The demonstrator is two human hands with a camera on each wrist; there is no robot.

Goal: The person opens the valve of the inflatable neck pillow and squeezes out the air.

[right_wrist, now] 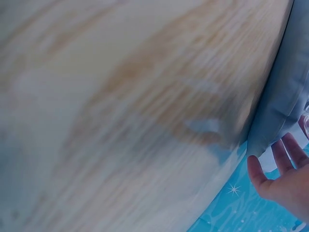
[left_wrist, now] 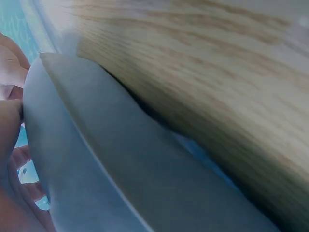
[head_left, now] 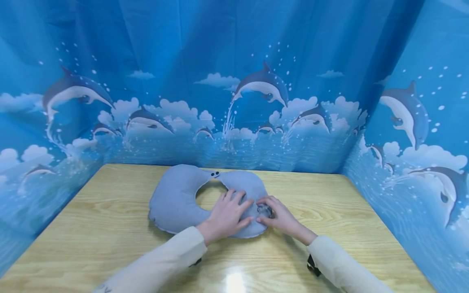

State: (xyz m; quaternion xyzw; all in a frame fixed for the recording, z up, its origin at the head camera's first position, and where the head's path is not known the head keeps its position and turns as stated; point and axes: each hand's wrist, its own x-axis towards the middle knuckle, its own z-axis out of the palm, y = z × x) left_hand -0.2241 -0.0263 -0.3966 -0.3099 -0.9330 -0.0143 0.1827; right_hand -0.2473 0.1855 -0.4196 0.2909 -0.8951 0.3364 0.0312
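A grey-blue U-shaped neck pillow, puffed up and with a seam along its edge, lies on the table. My left hand rests on its right lobe with the fingers spread. At the lobe's right edge, my right hand holds a small round clear-and-dark piece, like an air valve, between thumb and fingers. In the left wrist view the pillow's side fills the middle. From the right wrist, the fingers show beside the pillow's edge.
The wood-grain table extends around the pillow on all sides. A blue dolphin-print curtain hangs behind and along both sides. Two dark snaps sit where the pillow's ends meet at the back.
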